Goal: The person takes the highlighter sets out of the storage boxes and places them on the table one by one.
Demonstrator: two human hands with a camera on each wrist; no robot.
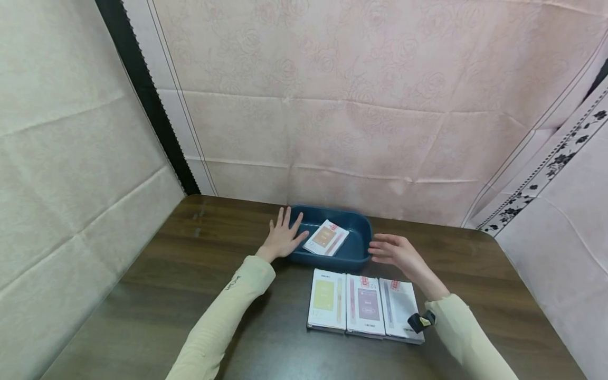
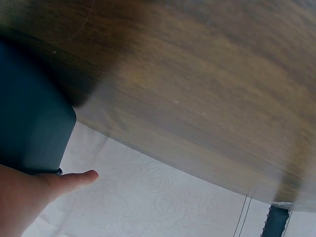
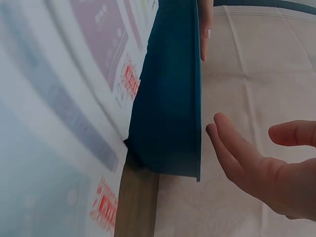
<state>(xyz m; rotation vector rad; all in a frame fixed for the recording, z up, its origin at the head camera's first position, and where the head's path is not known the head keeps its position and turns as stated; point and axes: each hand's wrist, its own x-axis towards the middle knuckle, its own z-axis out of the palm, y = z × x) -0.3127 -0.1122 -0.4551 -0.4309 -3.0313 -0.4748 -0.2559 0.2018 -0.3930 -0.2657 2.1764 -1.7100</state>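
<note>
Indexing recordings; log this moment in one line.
left hand: spread at blue bin, left end; right hand: beside its right end, empty; white pack: in bin; three packs: side by side on table

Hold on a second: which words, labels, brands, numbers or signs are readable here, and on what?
No text reads clearly.
Binned pack, in the blue bin: red stamp and print, too small.
Left pack: print too small.
Middle pack: red stamp and print, blurred.
Right pack: red stamp and print, blurred even in the right wrist view.
Left sleeve: dark marking, too small.
</note>
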